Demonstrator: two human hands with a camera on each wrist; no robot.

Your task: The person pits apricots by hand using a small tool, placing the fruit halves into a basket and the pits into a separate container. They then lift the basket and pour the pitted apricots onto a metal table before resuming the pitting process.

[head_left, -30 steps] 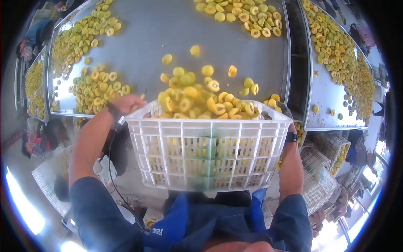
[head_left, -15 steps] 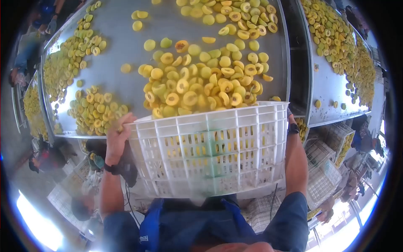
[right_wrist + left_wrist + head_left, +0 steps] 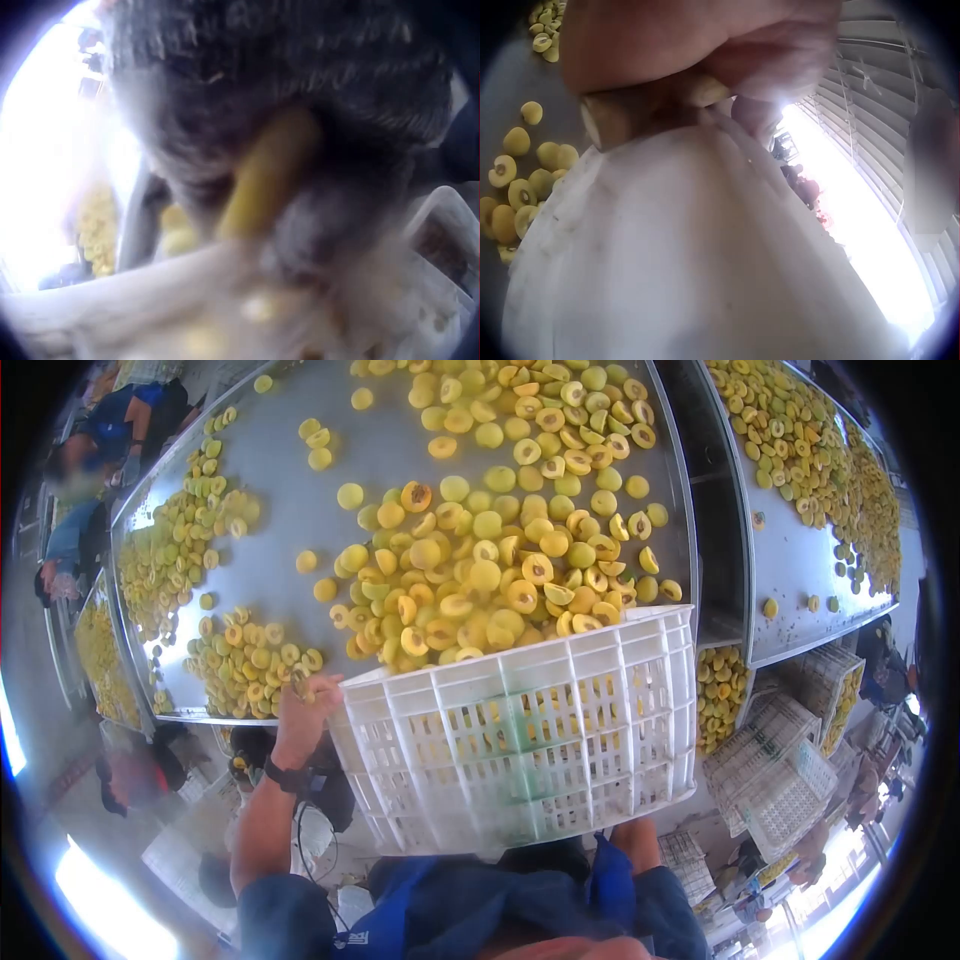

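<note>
A white slatted plastic crate (image 3: 520,750), stained green on its near side, is tipped toward the metal table. Halved yellow fruits (image 3: 485,575), like apricots or plums, lie heaped at its lowered far rim, and more show through its slots. My left hand (image 3: 305,718) grips the crate's left end; in the left wrist view, a tan, stick-like end (image 3: 600,127) shows under the fingers. The crate hides my right hand in the head view. In the right wrist view, my dark-gloved right hand (image 3: 277,105) grips the crate's rim, blurred, with a yellow piece (image 3: 270,172) against it.
The metal table (image 3: 290,510) has raised edges and more fruit piles (image 3: 245,660) at its left. A second table (image 3: 780,575) on the right bears a long heap of fruit. White crates (image 3: 775,770) stand on the floor at right. Other people (image 3: 130,420) are at upper left.
The crate has tilted further toward the table, and its fruit has poured out into a broad heap. The left hand has lowered with the crate's end; the right hand has gone behind the crate.
</note>
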